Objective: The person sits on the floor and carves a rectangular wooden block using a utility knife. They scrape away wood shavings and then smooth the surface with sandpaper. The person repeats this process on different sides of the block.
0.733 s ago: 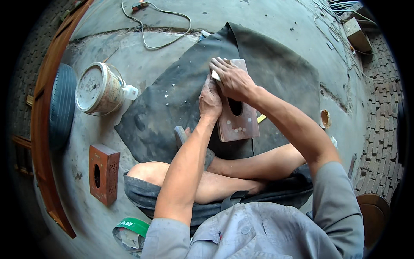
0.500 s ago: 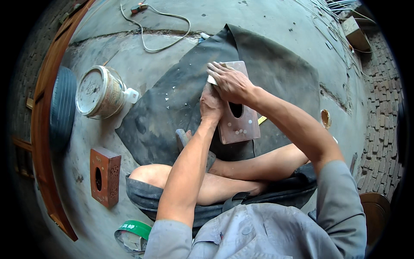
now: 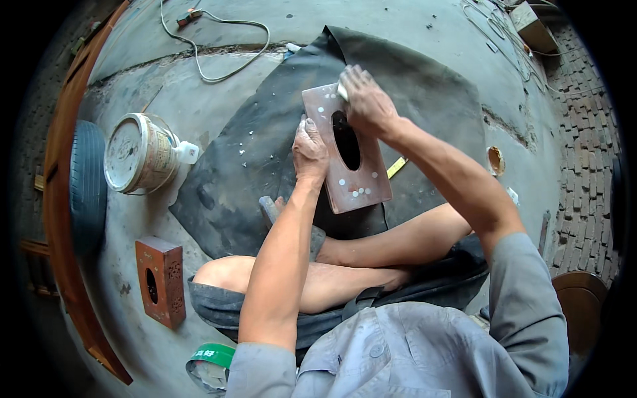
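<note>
A wooden tissue box (image 3: 363,188) with an oval opening and several pale round inlays in its dusty reddish face lies aslant on a dark cloth. My left hand (image 3: 310,152) is closed on its left side, thumb up near the top edge. Over the far right part of the box, my right hand (image 3: 368,103) presses a small white pad (image 3: 342,91) against the face. Its fingers are bunched and slightly blurred, hiding most of the pad, and I cannot make out what the pad is made of.
The dark cloth (image 3: 245,192) spreads under the box, in front of my crossed legs. A yellow strip (image 3: 397,167) lies right of the box. At left stand a lidded bucket (image 3: 156,154), a tyre (image 3: 87,186) and a second, carved tissue box (image 3: 174,282). A cable (image 3: 225,76) lies beyond.
The box has turned, its far end swinging left. My right hand has moved rightward with the white pad, uncovering the opening. My left hand has slid nearer along the left side.
</note>
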`<state>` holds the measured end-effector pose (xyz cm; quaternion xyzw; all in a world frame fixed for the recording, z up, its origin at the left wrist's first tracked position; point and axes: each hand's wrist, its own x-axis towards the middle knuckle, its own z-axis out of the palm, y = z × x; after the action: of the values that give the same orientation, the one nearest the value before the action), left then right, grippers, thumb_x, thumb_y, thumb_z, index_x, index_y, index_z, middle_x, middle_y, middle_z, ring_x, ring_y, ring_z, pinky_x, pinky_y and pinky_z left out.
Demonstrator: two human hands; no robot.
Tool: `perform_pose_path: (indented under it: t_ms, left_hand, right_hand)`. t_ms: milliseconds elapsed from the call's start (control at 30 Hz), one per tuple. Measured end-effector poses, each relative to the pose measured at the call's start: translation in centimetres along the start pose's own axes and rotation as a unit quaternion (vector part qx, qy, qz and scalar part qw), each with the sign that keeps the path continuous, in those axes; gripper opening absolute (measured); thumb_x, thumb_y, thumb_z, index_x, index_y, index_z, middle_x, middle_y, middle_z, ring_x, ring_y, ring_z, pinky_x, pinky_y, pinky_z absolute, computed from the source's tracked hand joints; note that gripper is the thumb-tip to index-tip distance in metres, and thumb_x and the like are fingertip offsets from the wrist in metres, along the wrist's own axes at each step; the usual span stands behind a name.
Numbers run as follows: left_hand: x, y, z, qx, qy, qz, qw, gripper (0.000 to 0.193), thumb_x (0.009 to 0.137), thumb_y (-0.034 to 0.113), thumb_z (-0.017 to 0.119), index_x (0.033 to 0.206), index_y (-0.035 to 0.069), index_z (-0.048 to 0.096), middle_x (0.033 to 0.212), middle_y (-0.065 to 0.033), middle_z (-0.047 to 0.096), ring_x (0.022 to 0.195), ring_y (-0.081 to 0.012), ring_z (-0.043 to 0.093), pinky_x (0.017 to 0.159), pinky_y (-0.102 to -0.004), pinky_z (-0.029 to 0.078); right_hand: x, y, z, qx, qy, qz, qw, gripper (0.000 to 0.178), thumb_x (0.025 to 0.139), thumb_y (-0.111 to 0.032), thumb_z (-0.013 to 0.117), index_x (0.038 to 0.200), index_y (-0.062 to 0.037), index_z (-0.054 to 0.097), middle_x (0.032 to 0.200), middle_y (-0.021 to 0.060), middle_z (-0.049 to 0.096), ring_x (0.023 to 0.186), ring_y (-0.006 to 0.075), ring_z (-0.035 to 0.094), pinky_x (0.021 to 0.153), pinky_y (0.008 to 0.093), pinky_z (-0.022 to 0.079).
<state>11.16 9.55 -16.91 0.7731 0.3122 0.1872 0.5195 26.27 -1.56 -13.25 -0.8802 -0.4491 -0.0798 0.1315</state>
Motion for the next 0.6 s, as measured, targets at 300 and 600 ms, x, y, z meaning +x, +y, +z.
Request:
perform_pose_path:
  t_ms: [300,600]
  left_hand:
    - [0.1,-0.5,-0.1,-0.039,-0.043,0.057,0.997,0.058,0.115,0.040,0.035,0.147,-0.004,0.056,0.140,-0.0323,0.062,0.133,-0.0488,0.057,0.109,-0.0478,0.048]
    - [-0.1,-0.2,0.4,-0.018,-0.015,0.032,0.999,0.060,0.115,0.037,0.037,0.142,-0.012,0.055,0.134,-0.0366,0.064,0.129,-0.0492,0.062,0.108,-0.0466,0.050]
  right_hand:
    - [9.5,-5.5,5.7,-0.028,-0.018,0.003,0.999,0.066,0.099,-0.020,0.039,0.159,0.0081,0.038,0.169,0.0297,0.032,0.162,0.0397,0.023,0.134,0.0476,0.013]
    - [5.4,3.0,3.2,-0.046,0.159,0.027,0.986,0.070,0.097,-0.024,0.055,0.158,0.0045,0.040,0.167,0.0293,0.035,0.159,0.0418,0.028,0.132,0.0515,0.016]
